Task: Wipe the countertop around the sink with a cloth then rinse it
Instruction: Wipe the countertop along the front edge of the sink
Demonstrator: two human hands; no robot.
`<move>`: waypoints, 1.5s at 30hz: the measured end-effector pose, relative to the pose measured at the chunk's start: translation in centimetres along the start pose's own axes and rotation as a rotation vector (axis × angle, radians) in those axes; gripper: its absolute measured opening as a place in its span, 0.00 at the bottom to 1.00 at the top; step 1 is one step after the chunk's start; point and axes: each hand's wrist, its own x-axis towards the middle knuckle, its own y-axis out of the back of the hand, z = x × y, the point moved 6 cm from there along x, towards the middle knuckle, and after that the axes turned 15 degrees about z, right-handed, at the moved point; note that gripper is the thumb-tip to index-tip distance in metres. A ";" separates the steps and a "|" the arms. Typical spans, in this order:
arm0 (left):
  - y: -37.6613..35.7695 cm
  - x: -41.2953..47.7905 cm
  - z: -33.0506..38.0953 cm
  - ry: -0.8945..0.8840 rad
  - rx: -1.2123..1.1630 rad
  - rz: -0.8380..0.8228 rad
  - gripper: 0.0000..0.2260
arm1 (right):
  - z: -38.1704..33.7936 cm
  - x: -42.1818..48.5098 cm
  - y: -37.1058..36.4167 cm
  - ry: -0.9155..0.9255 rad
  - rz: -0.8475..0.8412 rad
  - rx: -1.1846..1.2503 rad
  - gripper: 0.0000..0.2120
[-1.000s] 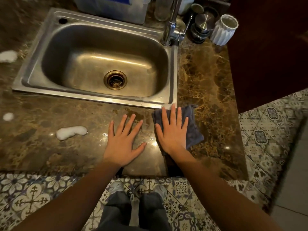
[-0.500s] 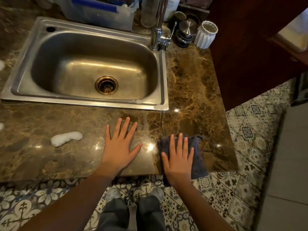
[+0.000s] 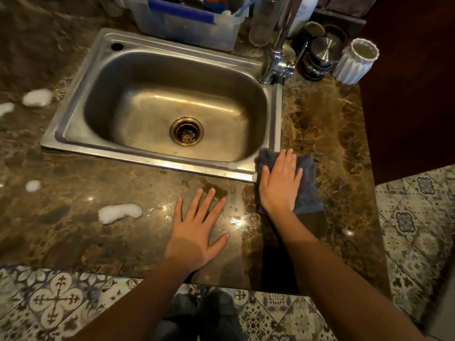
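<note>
A dark grey cloth [image 3: 307, 193] lies flat on the brown marble countertop [image 3: 327, 134] at the front right corner of the steel sink [image 3: 73, 129], its top edge overlapping the sink rim. My right hand [image 3: 279, 183] presses flat on the cloth, fingers together. To its left, my left hand [image 3: 197, 230] rests flat on the bare counter with fingers spread, holding nothing. White foam patches sit on the counter: one [image 3: 119, 212] left of my left hand, a small one [image 3: 33, 185] further left, and others [image 3: 37, 97] beside the sink's left edge.
A chrome faucet [image 3: 273, 62] stands at the sink's back right corner. Behind it are metal canisters [image 3: 322, 55] and a white ribbed cup [image 3: 355, 61]. A clear plastic bin [image 3: 189, 23] stands behind the sink. The counter ends at right, above patterned floor tiles [image 3: 416, 217].
My right hand has slid the cloth away from the counter's front edge up to the sink's front right corner. My left hand has stayed planted on the counter.
</note>
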 end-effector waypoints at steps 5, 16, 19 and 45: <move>0.0 0.2 0.0 0.005 0.011 -0.002 0.28 | -1.3 -3.5 0.3 0.295 -0.087 -0.051 0.28; 0.6 -0.3 -0.3 0.131 -0.060 0.038 0.27 | 3.5 -17.0 3.4 0.538 -0.167 -0.048 0.32; 0.5 -0.2 -0.3 0.119 0.005 0.037 0.26 | 6.3 -15.5 4.0 0.336 -0.155 -0.026 0.37; 0.2 0.2 -0.4 0.103 0.002 -0.009 0.26 | 0.4 -8.6 1.5 0.222 -0.070 -0.049 0.35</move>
